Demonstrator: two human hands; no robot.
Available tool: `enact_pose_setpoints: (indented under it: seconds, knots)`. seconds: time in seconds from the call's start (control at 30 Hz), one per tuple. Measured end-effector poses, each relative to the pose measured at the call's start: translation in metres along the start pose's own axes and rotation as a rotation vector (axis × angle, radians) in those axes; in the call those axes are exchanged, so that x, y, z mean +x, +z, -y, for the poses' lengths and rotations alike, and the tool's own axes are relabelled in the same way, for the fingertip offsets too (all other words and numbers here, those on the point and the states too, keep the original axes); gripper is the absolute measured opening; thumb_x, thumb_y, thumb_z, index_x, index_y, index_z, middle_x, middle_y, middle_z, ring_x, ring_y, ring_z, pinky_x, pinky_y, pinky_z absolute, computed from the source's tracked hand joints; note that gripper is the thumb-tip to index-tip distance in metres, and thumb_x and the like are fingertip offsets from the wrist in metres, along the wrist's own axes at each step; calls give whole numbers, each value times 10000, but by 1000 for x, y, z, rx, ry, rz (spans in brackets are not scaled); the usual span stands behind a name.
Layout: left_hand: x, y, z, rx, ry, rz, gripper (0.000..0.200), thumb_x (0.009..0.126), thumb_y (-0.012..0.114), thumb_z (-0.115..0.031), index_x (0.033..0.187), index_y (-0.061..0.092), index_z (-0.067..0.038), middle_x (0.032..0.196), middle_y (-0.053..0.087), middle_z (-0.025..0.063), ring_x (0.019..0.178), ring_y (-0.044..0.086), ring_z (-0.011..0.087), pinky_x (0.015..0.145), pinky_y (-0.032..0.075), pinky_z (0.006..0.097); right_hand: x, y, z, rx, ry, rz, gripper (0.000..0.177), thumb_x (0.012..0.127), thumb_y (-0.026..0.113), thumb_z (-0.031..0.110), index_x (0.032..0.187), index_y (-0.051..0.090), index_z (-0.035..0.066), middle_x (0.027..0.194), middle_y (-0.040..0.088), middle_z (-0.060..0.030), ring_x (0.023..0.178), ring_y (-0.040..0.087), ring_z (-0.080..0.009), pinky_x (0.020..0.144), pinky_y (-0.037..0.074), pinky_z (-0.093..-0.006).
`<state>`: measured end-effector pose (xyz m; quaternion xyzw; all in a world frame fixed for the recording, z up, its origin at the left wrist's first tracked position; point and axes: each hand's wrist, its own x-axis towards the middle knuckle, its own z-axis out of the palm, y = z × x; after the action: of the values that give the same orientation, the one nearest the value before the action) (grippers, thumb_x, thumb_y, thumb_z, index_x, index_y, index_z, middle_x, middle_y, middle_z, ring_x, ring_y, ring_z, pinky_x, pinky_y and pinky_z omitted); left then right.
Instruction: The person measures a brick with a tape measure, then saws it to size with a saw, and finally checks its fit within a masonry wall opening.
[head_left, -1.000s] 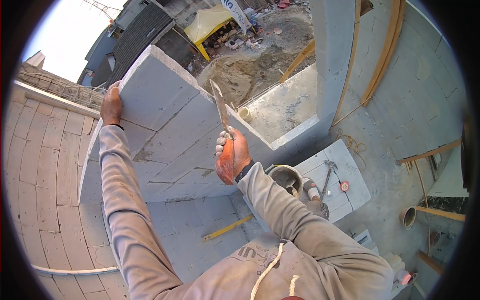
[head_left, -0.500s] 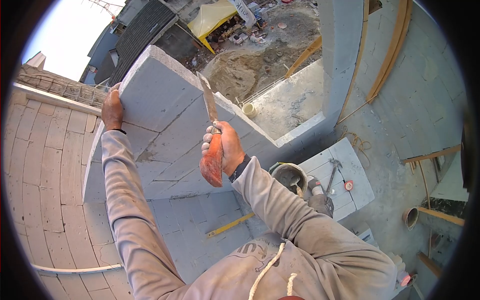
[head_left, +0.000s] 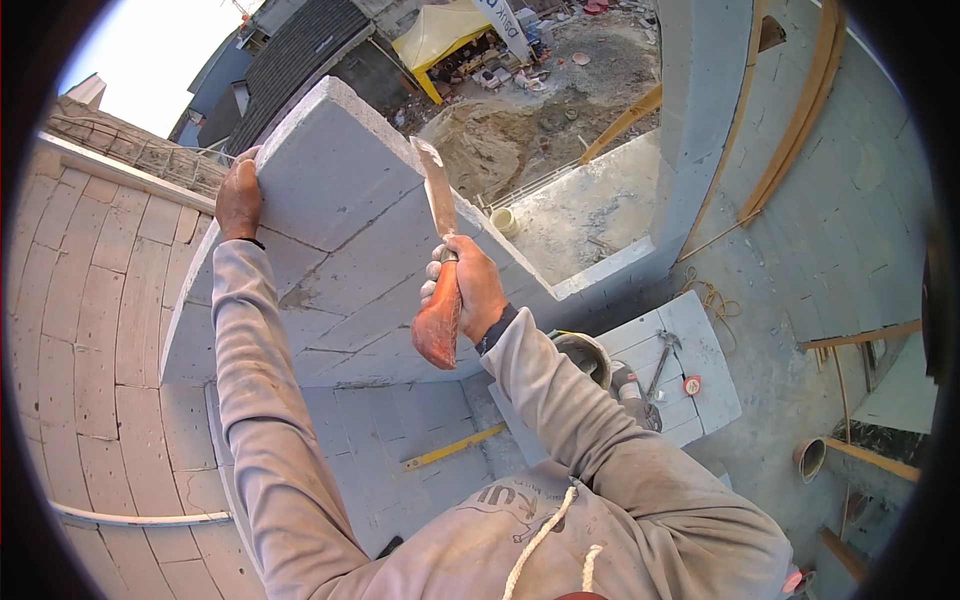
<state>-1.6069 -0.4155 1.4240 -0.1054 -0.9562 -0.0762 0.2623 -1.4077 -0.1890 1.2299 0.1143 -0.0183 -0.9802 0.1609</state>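
My right hand (head_left: 470, 285) is closed round the orange-red, bulbous handle of a machete (head_left: 437, 190). Its blade points up and away, overlapping the top edge of the block wall in this view. At the upper left, my left hand (head_left: 239, 200) grips the end of a pale grey block (head_left: 335, 160), which sits on top of the wall. The fingertips of that hand are partly hidden behind the block's edge. Below run further courses of the block wall (head_left: 375, 300), with dark joints and a smear of mortar.
A bucket (head_left: 583, 352) stands beside a block platform (head_left: 715, 385) bearing a hammer (head_left: 662, 362) and a red-and-white tape measure (head_left: 692, 385). Down in the corner lies a yellow spirit level (head_left: 455, 447). A long brick-like wall (head_left: 100, 330) runs along the left. Outside is a sand heap (head_left: 480, 140).
The view has shifted slightly. My right hand and the machete sit a little further right, the blade tip lower against the wall's edge. My left hand stays on the block's end.
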Motion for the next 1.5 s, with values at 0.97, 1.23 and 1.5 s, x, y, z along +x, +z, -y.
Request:
enact_pose_setpoints:
  seconds: [0.97, 1.23, 1.5]
  knots:
    - [-19, -6, -20, 16, -79, -53, 424, 915, 339, -359, 1133, 666, -200, 1171, 668, 88, 1071, 630, 295, 941, 478, 417, -21, 158, -22, -2290, -1106, -294, 332, 904, 564, 233, 1013, 532, -79, 893, 657, -306, 867, 677, -427, 796, 549, -453]
    - [-23, -7, -24, 36, -77, -71, 406, 933, 351, -355, 1109, 678, -190, 1129, 686, 82, 1022, 656, 292, 919, 496, 414, -17, 165, -18, -2309, -1031, -330, 360, 914, 530, 244, 1029, 539, -97, 919, 649, -326, 903, 666, -446, 831, 539, -453]
    - [-20, -7, -22, 39, -85, -93, 398, 943, 353, -354, 1104, 678, -190, 1124, 687, 84, 1034, 655, 286, 926, 496, 410, -33, 197, -26, -2188, -1295, -199, 382, 903, 532, 251, 1006, 558, -117, 935, 647, -333, 937, 658, -446, 871, 522, -459]
